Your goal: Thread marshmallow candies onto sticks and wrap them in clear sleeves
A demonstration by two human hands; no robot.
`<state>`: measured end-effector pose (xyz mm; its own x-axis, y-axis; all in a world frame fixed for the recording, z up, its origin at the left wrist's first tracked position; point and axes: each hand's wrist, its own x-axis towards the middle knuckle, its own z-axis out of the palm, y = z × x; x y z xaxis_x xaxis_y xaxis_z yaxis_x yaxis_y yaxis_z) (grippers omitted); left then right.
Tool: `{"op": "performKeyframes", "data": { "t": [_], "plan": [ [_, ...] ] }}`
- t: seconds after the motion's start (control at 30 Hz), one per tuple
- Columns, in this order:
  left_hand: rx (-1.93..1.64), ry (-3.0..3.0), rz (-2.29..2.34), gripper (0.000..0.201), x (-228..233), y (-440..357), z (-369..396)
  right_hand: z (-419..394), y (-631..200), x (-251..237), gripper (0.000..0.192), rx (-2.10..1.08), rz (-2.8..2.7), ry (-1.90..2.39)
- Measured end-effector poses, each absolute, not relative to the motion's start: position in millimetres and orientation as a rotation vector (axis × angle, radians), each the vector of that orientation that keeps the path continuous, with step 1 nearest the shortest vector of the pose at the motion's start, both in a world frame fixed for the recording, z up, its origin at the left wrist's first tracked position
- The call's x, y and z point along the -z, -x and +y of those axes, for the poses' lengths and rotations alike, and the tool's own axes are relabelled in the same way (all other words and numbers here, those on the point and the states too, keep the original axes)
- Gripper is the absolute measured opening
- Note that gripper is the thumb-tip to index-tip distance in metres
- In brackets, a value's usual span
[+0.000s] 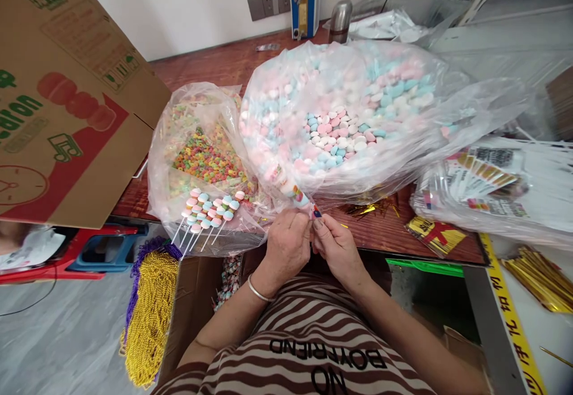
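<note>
Left of the grip, a row of finished candy sticks (206, 211) lies on the bag of ring candies (203, 159), a small batch already done, by my reading. At the table edge the left hand (286, 246) and right hand (336, 247) meet, fingers pressed together, pinching one candy stick (299, 195) that slants up and away from them; its lower end looks wrapped. Just above and right of the grip, the big bag of pastel candies (344, 132) sits almost full, so most of the work seems left.
</note>
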<state>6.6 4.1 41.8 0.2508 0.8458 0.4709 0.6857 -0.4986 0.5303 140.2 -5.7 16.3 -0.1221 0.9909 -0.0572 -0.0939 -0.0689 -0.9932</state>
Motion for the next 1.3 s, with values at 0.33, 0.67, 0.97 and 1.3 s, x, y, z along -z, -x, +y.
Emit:
{"op": "performKeyframes", "data": {
  "t": [0.33,0.67,0.97,1.3],
  "plan": [
    [-1.211,-0.784,0.992,0.035,-45,-4,22,-8,-140,-18,0.032,-1.043,-1.481,1.175],
    [-1.358,-0.772,1.135,0.017,-31,-19,19,-3,-138,-27,0.028,-0.821,-1.382,1.266],
    [-1.308,-1.001,1.068,0.028,-15,-15,13,7,-136,-29,0.046,-1.915,-0.700,0.838],
    [-1.129,-0.980,0.833,0.037,-27,4,15,-1,-139,-25,0.047,-2.394,-0.581,0.644]
  ]
}}
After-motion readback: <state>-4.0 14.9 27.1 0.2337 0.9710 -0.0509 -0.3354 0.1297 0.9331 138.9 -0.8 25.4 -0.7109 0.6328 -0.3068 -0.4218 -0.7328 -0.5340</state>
